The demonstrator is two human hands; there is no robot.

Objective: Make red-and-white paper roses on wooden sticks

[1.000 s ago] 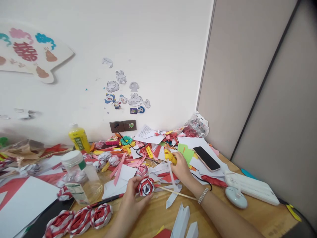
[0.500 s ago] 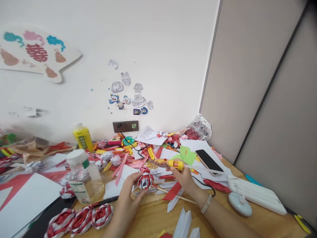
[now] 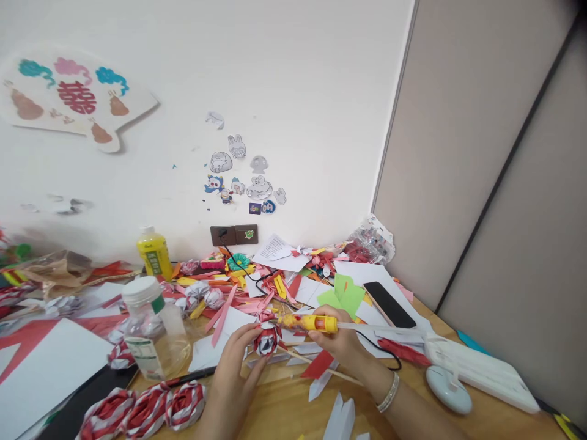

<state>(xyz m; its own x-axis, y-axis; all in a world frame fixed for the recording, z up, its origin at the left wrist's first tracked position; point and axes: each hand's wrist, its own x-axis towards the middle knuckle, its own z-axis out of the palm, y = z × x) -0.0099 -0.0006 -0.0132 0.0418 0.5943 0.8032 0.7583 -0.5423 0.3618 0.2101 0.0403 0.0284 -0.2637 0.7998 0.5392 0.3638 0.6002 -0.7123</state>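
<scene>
A red-and-white twisted paper flower [image 3: 266, 339] is pinched between the thumb and fingers of my left hand [image 3: 238, 360]. A thin wooden stick [image 3: 321, 365] runs from it toward the lower right, under my right wrist. My right hand [image 3: 337, 336] grips a yellow glue gun [image 3: 324, 324] whose patterned front points left, its tip at the top of the flower. A clear glue stick [image 3: 380, 329] extends from its rear. Three red-and-white twisted paper rolls [image 3: 145, 410] lie at the lower left.
Paper strips [image 3: 224, 318] and scraps cover the back of the table [image 3: 275, 397]. A clear jar [image 3: 144, 330] and yellow bottle [image 3: 155, 253] stand left. On the right are a phone [image 3: 389, 304], a mouse [image 3: 448, 389] and a white power strip [image 3: 481, 370]. A black cable crosses the papers.
The glue gun has moved left and slightly down, bringing its tip to the flower. My left hand still holds the flower. The whole view has shifted slightly.
</scene>
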